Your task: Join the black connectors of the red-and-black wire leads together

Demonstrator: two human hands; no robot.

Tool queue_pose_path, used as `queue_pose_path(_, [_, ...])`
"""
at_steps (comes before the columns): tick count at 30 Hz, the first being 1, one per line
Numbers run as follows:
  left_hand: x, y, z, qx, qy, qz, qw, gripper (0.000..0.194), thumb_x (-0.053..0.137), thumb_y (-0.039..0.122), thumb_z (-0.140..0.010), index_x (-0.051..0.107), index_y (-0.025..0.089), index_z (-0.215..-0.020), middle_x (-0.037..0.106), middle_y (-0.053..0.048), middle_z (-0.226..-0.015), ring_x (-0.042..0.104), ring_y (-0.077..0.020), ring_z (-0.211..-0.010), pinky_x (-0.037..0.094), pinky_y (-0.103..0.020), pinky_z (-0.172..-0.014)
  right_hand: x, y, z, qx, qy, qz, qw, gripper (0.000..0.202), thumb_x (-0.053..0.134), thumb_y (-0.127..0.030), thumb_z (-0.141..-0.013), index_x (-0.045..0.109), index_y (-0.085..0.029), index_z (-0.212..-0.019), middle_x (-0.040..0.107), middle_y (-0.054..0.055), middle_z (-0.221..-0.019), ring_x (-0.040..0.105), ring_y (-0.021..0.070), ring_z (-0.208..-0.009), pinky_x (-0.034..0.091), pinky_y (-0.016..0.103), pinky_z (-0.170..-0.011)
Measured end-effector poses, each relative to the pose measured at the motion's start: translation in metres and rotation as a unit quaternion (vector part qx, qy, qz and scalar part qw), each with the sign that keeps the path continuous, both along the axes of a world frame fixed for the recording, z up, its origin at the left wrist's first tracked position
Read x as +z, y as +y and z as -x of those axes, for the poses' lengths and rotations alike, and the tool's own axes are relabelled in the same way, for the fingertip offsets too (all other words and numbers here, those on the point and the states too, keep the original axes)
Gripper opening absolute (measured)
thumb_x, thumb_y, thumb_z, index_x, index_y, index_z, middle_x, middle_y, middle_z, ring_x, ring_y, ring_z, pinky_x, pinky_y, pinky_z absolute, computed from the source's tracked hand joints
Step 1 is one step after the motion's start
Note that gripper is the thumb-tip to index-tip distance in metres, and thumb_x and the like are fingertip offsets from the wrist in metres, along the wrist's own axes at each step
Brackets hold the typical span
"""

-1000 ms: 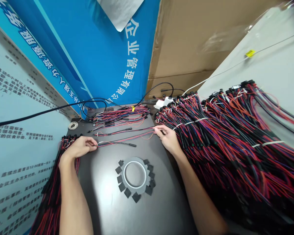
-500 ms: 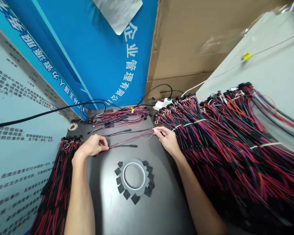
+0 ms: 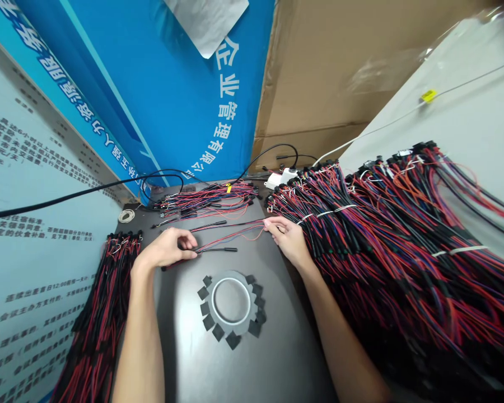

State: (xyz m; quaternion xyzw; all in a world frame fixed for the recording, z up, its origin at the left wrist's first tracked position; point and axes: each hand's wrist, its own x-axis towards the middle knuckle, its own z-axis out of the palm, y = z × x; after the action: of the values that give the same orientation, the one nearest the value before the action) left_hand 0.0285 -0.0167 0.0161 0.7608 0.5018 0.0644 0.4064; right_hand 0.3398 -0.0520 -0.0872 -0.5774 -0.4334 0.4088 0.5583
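Observation:
A thin harness of red, black and blue wires (image 3: 231, 237) stretches across the grey table between my two hands. My left hand (image 3: 171, 248) pinches its left part between thumb and fingers. The right end is held in the fingertips of my right hand (image 3: 286, 235). Below the wires, a black sleeved lead (image 3: 227, 249) points to the right; a second black tip (image 3: 219, 223) lies above. Nearer to me on the table is a round grey ring (image 3: 232, 301) with black tape pieces around its edge.
Wire bundles are heaped on the right (image 3: 403, 246), with another bundle on the left (image 3: 109, 280). Loose wires (image 3: 210, 197) lie at the table's back. A coiled white cord (image 3: 126, 216) is at the back left; a blue panel (image 3: 172, 84) stands behind.
My left hand has slid right along the wires, and its upper fingers have spread a little. My right hand stays at the right end. The view has shifted slightly.

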Motion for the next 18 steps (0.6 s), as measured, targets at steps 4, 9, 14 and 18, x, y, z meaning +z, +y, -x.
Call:
queue_pose_path(4, [-0.006, 0.0, -0.024, -0.023, 0.03, -0.009, 0.999, 0.019, 0.075, 0.026, -0.063, 0.071, 0.017, -0.079, 0.069, -0.003, -0.078, 0.061, -0.0181, -0.075, 0.045, -0.028, -0.068, 0.001, -0.001, 0.0, -0.005, 0.014, 0.01, 1.0, 0.051, 0.073, -0.062, -0.068, 0.068, -0.014, -0.085, 0.069, 0.008, -0.073, 0.058, 0.0138, -0.062, 0.039, 0.023, -0.051])
queue_pose_path(9, [-0.015, 0.001, -0.033, -0.033, 0.044, -0.008, 0.998, 0.008, 0.069, 0.023, -0.067, 0.068, 0.017, -0.071, 0.065, -0.002, -0.07, 0.057, -0.0163, -0.067, 0.041, -0.027, -0.062, 0.0, 0.0, 0.001, -0.01, 0.012, 0.004, 1.0, 0.052, 0.073, -0.063, -0.067, 0.068, -0.014, -0.084, 0.069, 0.008, -0.073, 0.058, 0.0137, -0.062, 0.039, 0.023, -0.05])
queue_pose_path(14, [-0.007, 0.001, -0.02, -0.027, -0.025, 0.014, 0.999, 0.018, 0.067, 0.034, -0.074, 0.067, 0.016, -0.076, 0.066, -0.003, -0.073, 0.056, -0.0161, -0.069, 0.044, -0.028, -0.066, 0.0, -0.001, 0.001, -0.009, 0.007, 0.003, 1.0, 0.052, 0.072, -0.064, -0.068, 0.068, -0.015, -0.084, 0.068, 0.008, -0.072, 0.055, 0.0125, -0.059, 0.038, 0.023, -0.049])
queue_pose_path(18, [0.0, 0.001, -0.007, 0.014, -0.081, 0.008, 0.997, 0.029, 0.068, 0.045, -0.076, 0.062, 0.017, -0.078, 0.062, -0.001, -0.075, 0.056, -0.0148, -0.071, 0.046, -0.027, -0.069, -0.001, 0.0, 0.0, -0.008, 0.005, 0.0, 1.0, 0.052, 0.072, -0.064, -0.068, 0.068, -0.015, -0.084, 0.068, 0.008, -0.072, 0.053, 0.0114, -0.057, 0.036, 0.022, -0.047])
